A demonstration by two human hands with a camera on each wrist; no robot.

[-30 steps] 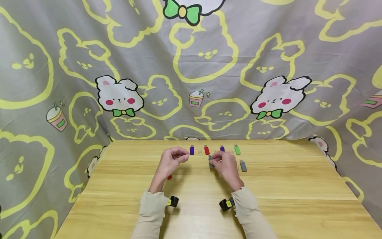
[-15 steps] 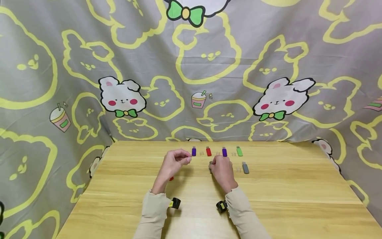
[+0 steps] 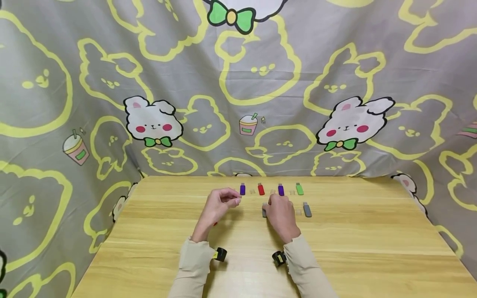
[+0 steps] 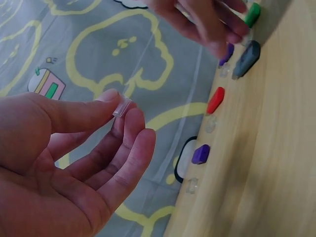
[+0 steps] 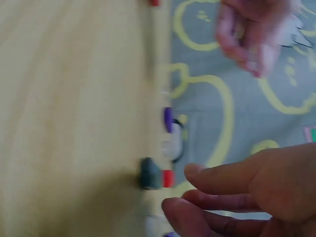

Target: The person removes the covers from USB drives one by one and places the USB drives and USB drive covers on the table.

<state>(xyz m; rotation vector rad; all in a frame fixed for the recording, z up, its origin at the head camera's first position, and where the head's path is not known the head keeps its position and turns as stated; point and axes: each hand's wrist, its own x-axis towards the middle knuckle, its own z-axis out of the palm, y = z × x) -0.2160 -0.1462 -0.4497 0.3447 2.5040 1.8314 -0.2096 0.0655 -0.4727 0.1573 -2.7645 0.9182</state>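
Lowered since a second ago, the right hand (image 3: 280,212) now rests relaxed, fingers straight, over the grey drive (image 5: 149,174) just beyond its fingertips, long axis pointing away. Leftward, the left hand (image 4: 74,163) pinches a clear cap (image 4: 121,105).

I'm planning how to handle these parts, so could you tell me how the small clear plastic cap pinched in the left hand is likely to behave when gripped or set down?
The small clear plastic cap sits between thumb and fingertip of the left hand, so it is probably very light. Its smooth, glossy look suggests it could slip or flick away. Being transparent, it may be hard to spot on the wooden table.
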